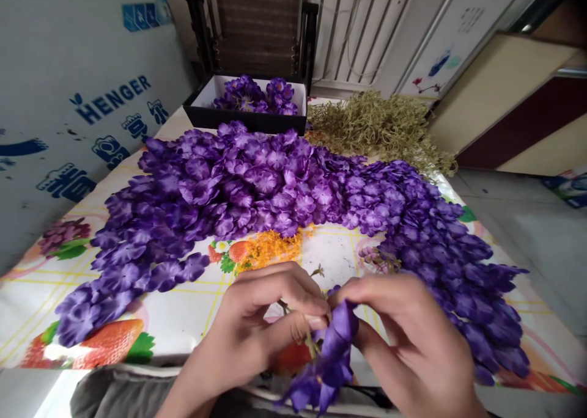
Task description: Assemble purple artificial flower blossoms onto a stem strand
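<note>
1. Head view, hands: At the near edge of the table, the left hand (268,317) pinches the stem (312,348) of a purple flower (331,360) between thumb and fingers; the right hand (408,332) grips one of its petals between thumb and forefinger.
2. Head view, table: Loose purple petals (261,179) form a broad arc from left to right across the tablecloth (178,314). Orange bits (270,248) lie inside the arc; a tangle of bare stems (385,124) lies at the far right. At the far side, a black box (243,120) holds bunched flowers (245,94).
3. Head view, progress: The flower in the hands appears partway through handling. The boxed flowers look whole, while petals, stems and orange bits are sorted into separate heaps, suggesting much repetition. Whether pieces are being joined or separated cannot be told.
</note>
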A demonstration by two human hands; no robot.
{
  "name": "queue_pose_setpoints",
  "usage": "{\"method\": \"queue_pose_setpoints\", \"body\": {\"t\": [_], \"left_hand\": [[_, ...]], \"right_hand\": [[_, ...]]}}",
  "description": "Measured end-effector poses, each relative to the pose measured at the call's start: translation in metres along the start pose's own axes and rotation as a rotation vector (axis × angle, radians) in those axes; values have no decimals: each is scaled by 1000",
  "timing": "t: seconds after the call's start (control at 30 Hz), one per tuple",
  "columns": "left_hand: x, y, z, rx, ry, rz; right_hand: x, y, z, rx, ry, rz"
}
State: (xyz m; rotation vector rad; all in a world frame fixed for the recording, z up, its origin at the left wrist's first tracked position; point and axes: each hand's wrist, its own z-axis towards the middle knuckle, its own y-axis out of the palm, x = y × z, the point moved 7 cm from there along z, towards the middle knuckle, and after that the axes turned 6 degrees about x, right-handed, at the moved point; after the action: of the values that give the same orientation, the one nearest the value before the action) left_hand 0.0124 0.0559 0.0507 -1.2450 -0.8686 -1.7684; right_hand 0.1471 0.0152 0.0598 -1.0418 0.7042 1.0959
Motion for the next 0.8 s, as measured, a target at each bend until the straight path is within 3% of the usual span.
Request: {"method": "queue_pose_setpoints", "body": {"t": [0.07, 0.17, 0.4, 0.5, 0.67, 0.8], "left_hand": [[10, 0, -1, 49, 119, 68], [16, 2, -3, 55, 233, 168], [20, 7, -7, 1, 330, 249], [25, 10, -9, 4, 344, 314], [25, 15, -13, 61, 273, 401], [21, 26, -15, 32, 218, 405]], "right_hand": [[10, -4, -1, 67, 121, 149], [11, 3, 3, -22, 155, 292], [30, 17, 5, -132, 416, 627], [26, 15, 4, -110, 365, 649], [12, 5, -1, -54, 206, 429], [3, -1, -8, -32, 102, 333]]}}
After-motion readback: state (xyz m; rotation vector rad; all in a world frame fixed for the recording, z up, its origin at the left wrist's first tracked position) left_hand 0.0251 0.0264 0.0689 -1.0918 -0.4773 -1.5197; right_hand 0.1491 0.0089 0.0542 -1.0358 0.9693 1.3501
